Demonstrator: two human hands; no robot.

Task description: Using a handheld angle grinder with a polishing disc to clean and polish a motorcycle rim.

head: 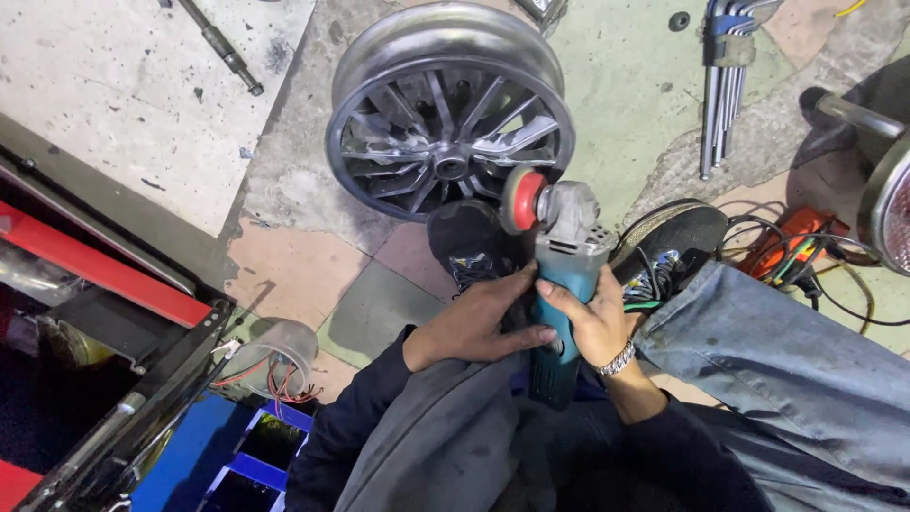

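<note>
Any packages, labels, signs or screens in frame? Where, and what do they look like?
None that I can make out.
Nearest to a label: the grey band round the hex key set, top right; too small to tell any print.
Grinder, held in both hands, shows no visible label.

Wheel rim [450,109] on floor [313,190]. Angle grinder [559,275] just below rim, disc twd it. Hex key set [725,81] right of rim; rod [220,45] upper left; wires [806,256] lower right.

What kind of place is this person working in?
Probably a vehicle repair workshop: an alloy wheel lies on the stained floor, a set of hex keys nearby, and both hands hold an angle grinder.
</note>
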